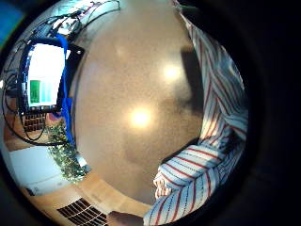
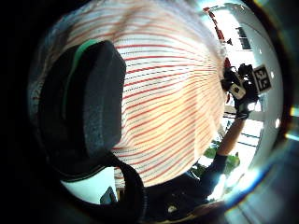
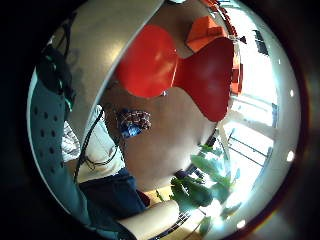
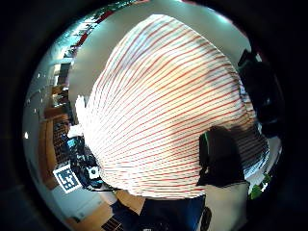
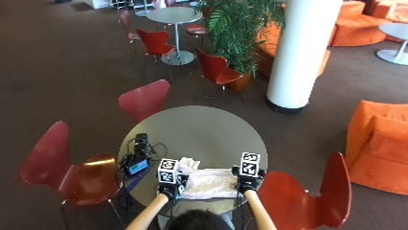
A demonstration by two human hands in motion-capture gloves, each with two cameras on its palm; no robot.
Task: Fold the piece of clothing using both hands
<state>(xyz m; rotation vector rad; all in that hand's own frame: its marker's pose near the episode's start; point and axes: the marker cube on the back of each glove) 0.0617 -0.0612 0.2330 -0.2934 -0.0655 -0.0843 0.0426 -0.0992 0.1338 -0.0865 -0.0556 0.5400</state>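
A white shirt with thin red stripes [image 5: 207, 183] lies spread at the near edge of the round grey table [image 5: 198, 129]. A bunched part of it [image 5: 188, 165] pokes out toward the table's middle. My left hand [image 5: 169, 188] grips the shirt's left end and my right hand [image 5: 247, 183] grips its right end. In the left thumb side view the thumb [image 2: 93, 102] presses on the striped cloth [image 2: 173, 93]. The right thumb [image 4: 219, 156] lies likewise on the cloth [image 4: 159, 110]. A fold of the shirt [image 1: 207, 165] shows beside bare tabletop.
A small lit screen with tangled cables [image 5: 136, 166] sits on the table's left side, also seen as the screen [image 1: 44, 77]. Red chairs stand at the left [image 5: 63, 167], far side [image 5: 143, 98] and right [image 5: 300, 191]. A white pillar [image 5: 296, 52] rises beyond.
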